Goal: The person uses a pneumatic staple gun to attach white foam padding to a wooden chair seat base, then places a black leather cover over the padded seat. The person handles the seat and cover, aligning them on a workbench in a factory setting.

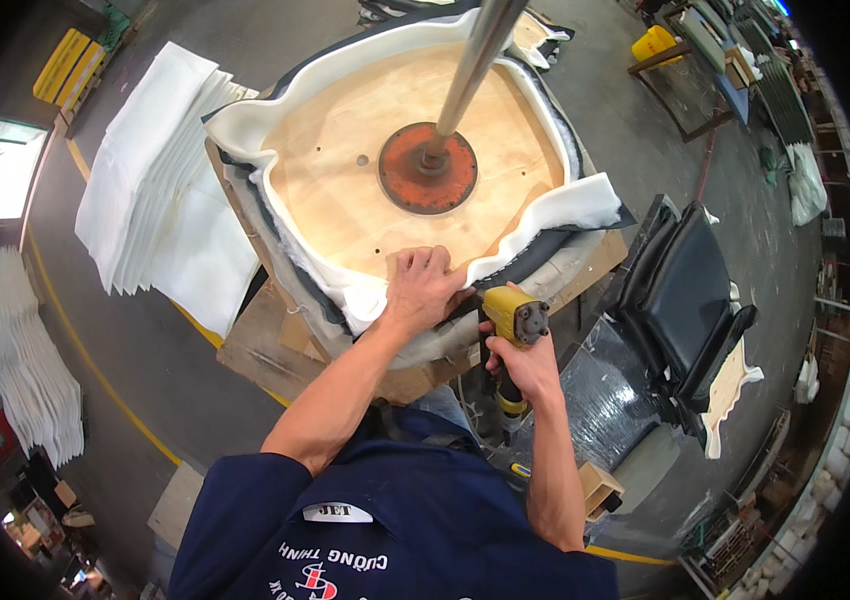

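My right hand (533,368) is wrapped round the handle of a yellow and black staple gun (507,305). The gun's nose is close to the near edge of a padded seat, beside my left fingers. My left hand (422,287) has its fingers curled over that edge, pinching the black cover with its white padding (570,205) against the wood. A round plywood board (330,185) lies in the middle of the seat, underside up. On the board rests a red metal disc (410,190) at the end of a steel rod (478,60). The gun's tip is hidden by my fingers.
The seat sits on a worktable (245,350) with padded edges. White foam sheets (145,170) are stacked at left, with another white stack (20,350) farther out. Black upholstered seats (685,290) are piled at right. An air hose (470,405) hangs below the table.
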`<state>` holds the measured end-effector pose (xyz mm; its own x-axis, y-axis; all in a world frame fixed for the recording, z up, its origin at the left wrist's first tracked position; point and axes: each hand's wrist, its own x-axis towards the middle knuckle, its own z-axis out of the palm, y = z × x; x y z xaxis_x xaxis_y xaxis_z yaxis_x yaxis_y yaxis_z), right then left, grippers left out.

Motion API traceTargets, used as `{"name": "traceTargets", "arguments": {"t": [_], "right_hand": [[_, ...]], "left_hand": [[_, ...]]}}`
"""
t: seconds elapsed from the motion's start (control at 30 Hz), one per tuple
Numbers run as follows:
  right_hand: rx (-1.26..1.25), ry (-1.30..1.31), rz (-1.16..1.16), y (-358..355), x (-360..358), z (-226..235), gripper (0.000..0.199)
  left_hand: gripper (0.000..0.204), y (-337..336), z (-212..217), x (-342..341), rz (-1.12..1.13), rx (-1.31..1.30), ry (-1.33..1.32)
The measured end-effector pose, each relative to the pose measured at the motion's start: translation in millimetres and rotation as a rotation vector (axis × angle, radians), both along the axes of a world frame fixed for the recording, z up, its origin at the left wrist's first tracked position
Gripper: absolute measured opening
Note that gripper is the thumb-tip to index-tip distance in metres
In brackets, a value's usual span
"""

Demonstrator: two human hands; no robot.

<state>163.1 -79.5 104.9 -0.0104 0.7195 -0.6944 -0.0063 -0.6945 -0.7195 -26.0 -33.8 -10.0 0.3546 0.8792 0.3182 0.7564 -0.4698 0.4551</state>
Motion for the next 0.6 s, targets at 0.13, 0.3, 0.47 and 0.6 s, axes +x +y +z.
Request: {"name": "traceTargets", "arguments": {"t": [0.13, 0.3, 0.47, 0.6], "right_hand": [[0.002, -0.057, 0.054, 7.5, -0.9, 0.8, 0.084], [-0.002, -0.110, 0.107, 17.2, -6.0, 0.6, 0.081], [0.064, -0.304, 0.202, 27.5, -13.5, -1.2, 0.074], [0.024, -0.235, 0.162, 29.0, -11.9, 3.3, 0.073]], "left_hand": [[0.026, 0.0, 0.1, 8.7, 0.064, 0.014, 0.006], [0.027, 2.7, -4.5, 13.0, 0.102, -0.044, 0.017], [0.027, 7.1, 3.2, 12.3, 0.071, -0.089, 0.069], [0.039, 5.8, 2.6, 11.9, 0.058, -0.215, 0.053]]}}
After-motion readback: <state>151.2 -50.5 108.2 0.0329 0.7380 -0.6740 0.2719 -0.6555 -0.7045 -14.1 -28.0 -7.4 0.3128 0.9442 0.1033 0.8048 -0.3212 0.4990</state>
